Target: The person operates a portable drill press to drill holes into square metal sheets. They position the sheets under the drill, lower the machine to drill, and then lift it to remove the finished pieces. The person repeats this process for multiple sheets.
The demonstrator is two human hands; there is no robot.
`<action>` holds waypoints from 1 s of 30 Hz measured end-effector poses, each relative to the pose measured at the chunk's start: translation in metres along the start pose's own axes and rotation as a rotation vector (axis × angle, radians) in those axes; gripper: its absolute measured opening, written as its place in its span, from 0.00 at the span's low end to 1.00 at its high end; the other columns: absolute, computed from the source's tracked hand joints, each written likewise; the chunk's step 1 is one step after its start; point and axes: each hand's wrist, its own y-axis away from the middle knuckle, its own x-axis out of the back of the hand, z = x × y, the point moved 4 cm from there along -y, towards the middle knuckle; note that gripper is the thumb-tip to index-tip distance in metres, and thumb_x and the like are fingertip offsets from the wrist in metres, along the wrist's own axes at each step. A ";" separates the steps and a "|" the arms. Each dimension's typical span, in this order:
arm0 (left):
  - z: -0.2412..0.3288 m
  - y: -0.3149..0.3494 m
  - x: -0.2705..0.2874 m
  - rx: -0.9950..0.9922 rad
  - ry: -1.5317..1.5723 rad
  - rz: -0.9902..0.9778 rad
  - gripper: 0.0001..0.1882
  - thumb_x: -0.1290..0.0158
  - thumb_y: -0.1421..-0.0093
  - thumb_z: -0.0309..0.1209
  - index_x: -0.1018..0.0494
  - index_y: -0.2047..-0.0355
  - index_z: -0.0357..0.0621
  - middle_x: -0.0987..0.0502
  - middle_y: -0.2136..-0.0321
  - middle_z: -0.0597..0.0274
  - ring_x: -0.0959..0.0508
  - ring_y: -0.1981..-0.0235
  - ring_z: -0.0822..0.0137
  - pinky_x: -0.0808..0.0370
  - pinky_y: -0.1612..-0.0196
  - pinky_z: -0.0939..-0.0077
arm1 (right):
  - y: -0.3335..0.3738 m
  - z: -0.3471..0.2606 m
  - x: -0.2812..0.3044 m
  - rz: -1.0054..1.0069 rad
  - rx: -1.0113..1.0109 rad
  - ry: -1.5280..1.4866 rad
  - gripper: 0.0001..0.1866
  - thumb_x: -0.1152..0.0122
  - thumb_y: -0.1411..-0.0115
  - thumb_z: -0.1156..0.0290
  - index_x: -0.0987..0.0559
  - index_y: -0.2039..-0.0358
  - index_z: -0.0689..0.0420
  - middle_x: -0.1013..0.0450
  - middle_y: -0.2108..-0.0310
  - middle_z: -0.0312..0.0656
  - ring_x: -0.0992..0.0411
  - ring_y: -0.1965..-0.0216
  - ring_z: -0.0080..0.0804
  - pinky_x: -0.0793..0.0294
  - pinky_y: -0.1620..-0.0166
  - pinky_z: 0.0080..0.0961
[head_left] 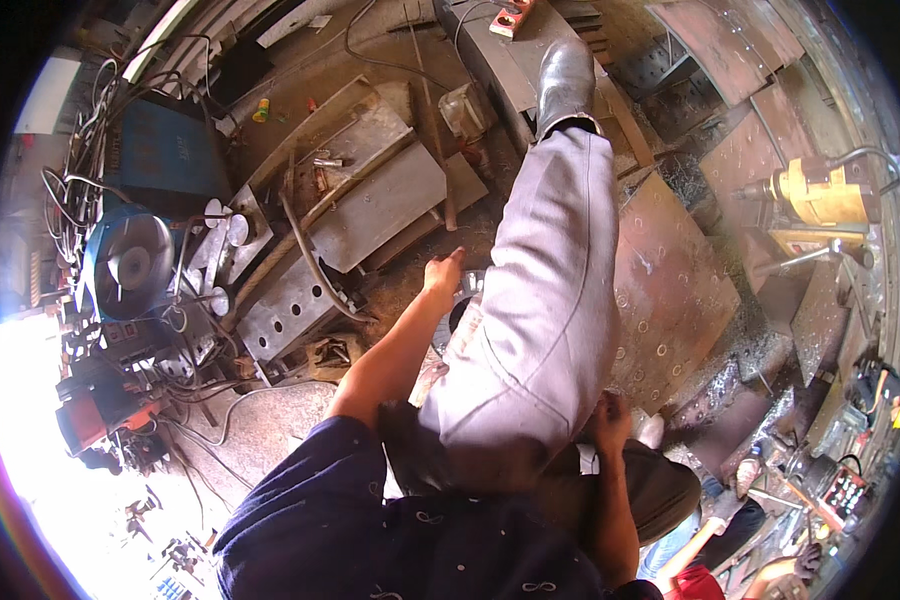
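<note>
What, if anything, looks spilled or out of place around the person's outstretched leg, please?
Pale, shiny bits, possibly metal shavings, lie scattered beside the rusty plate, to the right of the grey-clad leg. They look odd because they seem like loose, unswept debris.

pale grey trouser leg (555,280); navy shirt (300,505) patterned with white loops (430,518); yellow machine (828,192).

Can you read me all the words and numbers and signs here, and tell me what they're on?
Big blue boxy metal machine: pale lettering, seen at an angle and too blurred to read out.
Dark navy cloth shirt: white figure-eight signs, no words I can see.
Yellow metal drill-like machine: any marks are too small to read.
</note>
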 end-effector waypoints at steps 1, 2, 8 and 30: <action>-0.004 -0.016 -0.015 0.162 0.230 0.014 0.44 0.37 0.34 0.44 0.42 0.27 0.35 0.19 0.58 0.56 0.20 0.62 0.63 0.23 0.64 0.65 | 0.003 -0.003 0.000 -0.042 -0.007 0.047 0.14 0.37 0.30 0.65 0.16 0.53 0.62 0.17 0.66 0.44 0.20 0.63 0.31 0.22 0.59 0.30; 0.008 -0.018 -0.031 0.160 0.211 0.106 0.43 0.37 0.34 0.44 0.41 0.27 0.35 0.20 0.61 0.58 0.21 0.64 0.64 0.23 0.66 0.66 | 0.007 -0.004 0.001 -0.073 -0.024 0.093 0.14 0.37 0.31 0.65 0.16 0.52 0.62 0.16 0.65 0.45 0.19 0.63 0.32 0.21 0.59 0.31; 0.027 -0.033 -0.029 0.068 0.384 0.301 0.47 0.35 0.36 0.48 0.43 0.26 0.36 0.20 0.64 0.61 0.22 0.68 0.67 0.23 0.69 0.67 | -0.003 -0.034 -0.002 -0.171 -0.186 0.035 0.16 0.30 0.37 0.62 0.15 0.58 0.65 0.16 0.68 0.48 0.17 0.67 0.39 0.20 0.61 0.37; -0.116 0.204 0.112 -0.147 -0.953 -0.147 0.27 0.44 0.35 0.52 0.20 0.48 0.42 0.17 0.53 0.41 0.17 0.48 0.43 0.22 0.45 0.52 | 0.013 -0.047 -0.033 -0.211 0.110 0.103 0.17 0.34 0.33 0.66 0.19 0.50 0.67 0.17 0.62 0.48 0.18 0.62 0.38 0.19 0.58 0.36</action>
